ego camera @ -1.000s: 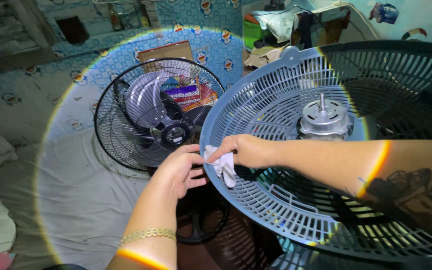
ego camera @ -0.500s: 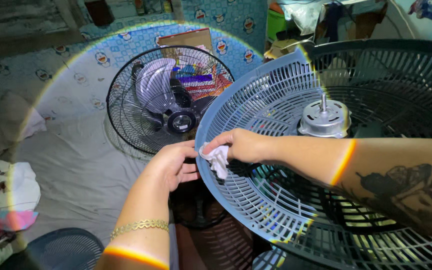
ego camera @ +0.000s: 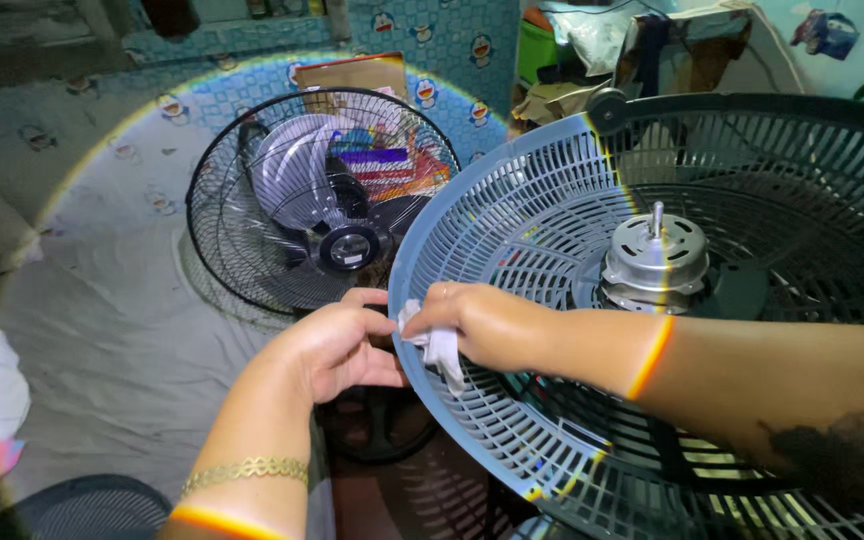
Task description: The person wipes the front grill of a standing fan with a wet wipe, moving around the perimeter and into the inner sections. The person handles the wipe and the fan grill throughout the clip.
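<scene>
Both arms are reaching forward and meeting near the middle. The left hand point(ego camera: 337, 345) is curling its fingers inward, thumb pointing right (gold bracelet sitting on that wrist). The right hand point(ego camera: 477, 325) is coming in palm down, fingers pinching closed, forearm stretching across from the right.

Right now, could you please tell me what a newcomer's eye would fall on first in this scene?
First comes the big round pale blue plastic fan grille filling the right half, with a silver metal motor at its centre. At the grille's left rim, the right hand presses a small white cloth to the plastic, while the left hand grips the rim beside it. Behind them to the left stands a black wire-caged fan.
</scene>
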